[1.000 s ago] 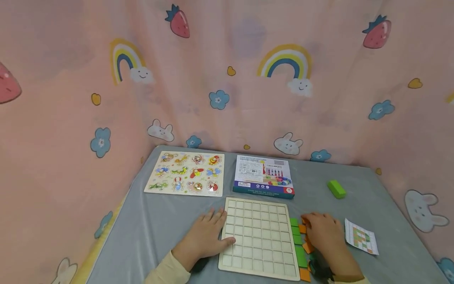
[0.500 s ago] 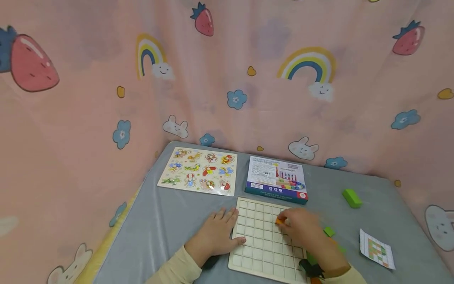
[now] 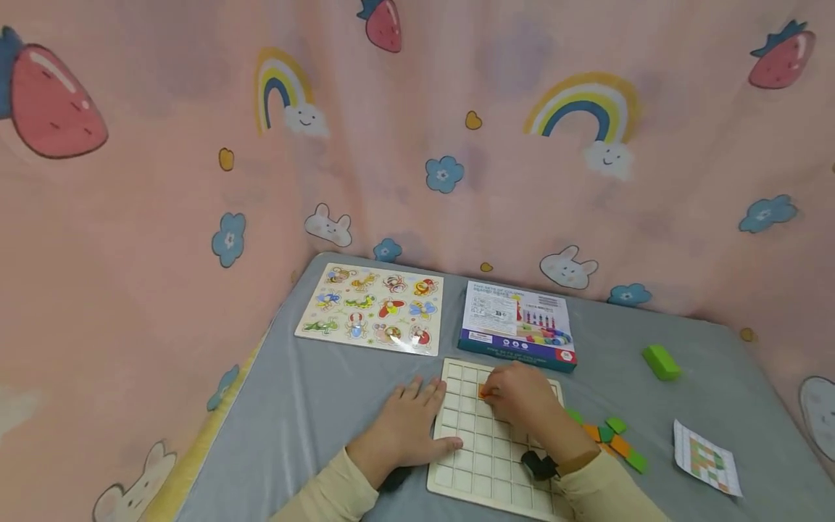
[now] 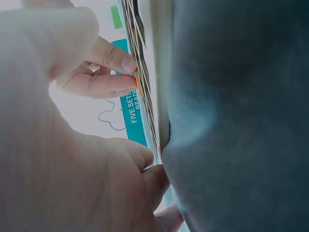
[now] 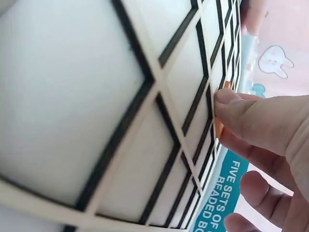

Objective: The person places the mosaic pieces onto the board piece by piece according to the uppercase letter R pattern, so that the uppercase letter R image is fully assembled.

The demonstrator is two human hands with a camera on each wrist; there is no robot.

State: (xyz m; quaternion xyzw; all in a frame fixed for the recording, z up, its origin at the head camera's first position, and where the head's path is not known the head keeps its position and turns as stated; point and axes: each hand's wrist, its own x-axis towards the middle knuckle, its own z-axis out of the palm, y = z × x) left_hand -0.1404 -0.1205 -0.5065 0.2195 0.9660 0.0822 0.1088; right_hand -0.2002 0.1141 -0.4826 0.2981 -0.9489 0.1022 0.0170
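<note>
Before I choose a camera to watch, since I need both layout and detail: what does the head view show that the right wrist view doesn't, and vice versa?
Only the head view: the insect puzzle, green block, printed card and loose tiles.

Only the right wrist view: the thumbnail by the orange tile, with the dark sides of the grid board's ridges in close-up.

Both: that board, the right hand pinching that tile, the box and the patterned curtain.

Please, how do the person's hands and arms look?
The left hand and right hand wear no gloves. The left sleeve and right sleeve are plain cream. A black device shows beside the right sleeve; a dark shape, partly hidden, beside the left.
</note>
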